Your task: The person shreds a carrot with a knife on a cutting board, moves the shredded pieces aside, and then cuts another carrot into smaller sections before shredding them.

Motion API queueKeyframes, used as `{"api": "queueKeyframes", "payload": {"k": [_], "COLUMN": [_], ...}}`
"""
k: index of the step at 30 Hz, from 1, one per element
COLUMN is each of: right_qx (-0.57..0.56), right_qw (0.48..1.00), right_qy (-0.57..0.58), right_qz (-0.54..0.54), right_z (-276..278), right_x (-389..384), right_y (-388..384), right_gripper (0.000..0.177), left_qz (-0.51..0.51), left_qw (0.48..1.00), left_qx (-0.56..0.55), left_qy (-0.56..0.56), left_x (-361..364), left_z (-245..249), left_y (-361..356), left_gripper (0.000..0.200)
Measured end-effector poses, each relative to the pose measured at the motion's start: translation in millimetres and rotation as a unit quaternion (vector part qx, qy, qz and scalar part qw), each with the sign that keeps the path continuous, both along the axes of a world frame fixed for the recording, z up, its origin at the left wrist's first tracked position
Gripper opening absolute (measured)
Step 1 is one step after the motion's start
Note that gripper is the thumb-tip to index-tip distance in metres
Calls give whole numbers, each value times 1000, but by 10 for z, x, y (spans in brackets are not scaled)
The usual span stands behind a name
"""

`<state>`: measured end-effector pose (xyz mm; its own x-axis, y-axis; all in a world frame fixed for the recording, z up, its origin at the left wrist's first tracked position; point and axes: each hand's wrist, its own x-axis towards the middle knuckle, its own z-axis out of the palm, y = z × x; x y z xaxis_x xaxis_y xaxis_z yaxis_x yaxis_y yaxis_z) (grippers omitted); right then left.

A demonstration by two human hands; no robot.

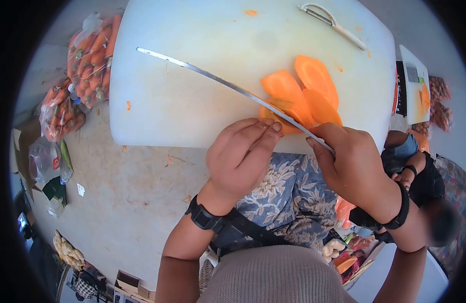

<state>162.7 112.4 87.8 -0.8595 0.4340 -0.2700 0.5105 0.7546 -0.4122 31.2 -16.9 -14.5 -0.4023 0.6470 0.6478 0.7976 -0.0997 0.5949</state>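
My right hand (351, 159) is closed around the handle end of a long knife (217, 80), whose blade slants up and left across the white cutting board (177, 113). Under the blade, near the handle, lies a stack of thinly cut carrot slices (302, 112). The bunched fingertips of my left hand (240, 156) press on the orange carrot piece (266, 113) at the near side of the blade. Wide, flat carrot slices (317, 81) lie overlapping just beyond the knife. My left fingertips are very close to the blade.
A white peeler (349, 37) lies at the board's far right, with small carrot scraps about. Bags of whole carrots (94, 60) stand on the left. At right, another person's hand (407, 177) shows near a second white board (414, 83).
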Motion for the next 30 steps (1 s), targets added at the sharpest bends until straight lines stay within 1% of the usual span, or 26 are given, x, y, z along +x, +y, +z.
{"api": "queueKeyframes", "payload": {"k": [2,4,7,10,11,16,21,23,28,30], "right_qx": [1,17,12,11,9,12,17,21,0,8], "right_qw": [1000,999,998,999,999,997,998,999,997,996], "right_qy": [4,-36,-56,-37,-38,-77,-56,-45,-78,-83], "right_qz": [11,17,17,10,9,15,17,19,26,22], "right_z": [130,262,345,411,426,467,504,511,501,491], "right_x": [12,51,69,107,127,175,211,216,208,213], "right_y": [-46,-85,-100,-126,-139,-149,-170,-176,-167,-186], "right_gripper": [20,25,30,32,32,36,39,40,47,46], "left_qz": [-9,-8,-12,-6,-2,-12,-10,-6,5,8], "left_qw": [1000,1000,999,1000,1000,1000,1000,1000,1000,999], "left_qx": [-26,-30,-31,-22,-12,-14,-23,-26,-30,-34], "left_qy": [12,1,-13,-5,6,-9,-8,-11,1,2], "left_x": [-7,-7,-4,-3,2,-5,10,31,34,35], "left_z": [31,20,21,5,-1,48,25,-7,36,41], "left_y": [-25,-38,-36,-19,-21,-30,-70,-112,-80,-81], "left_gripper": [17,18,21,23,23,21,20,24,26,25]}}
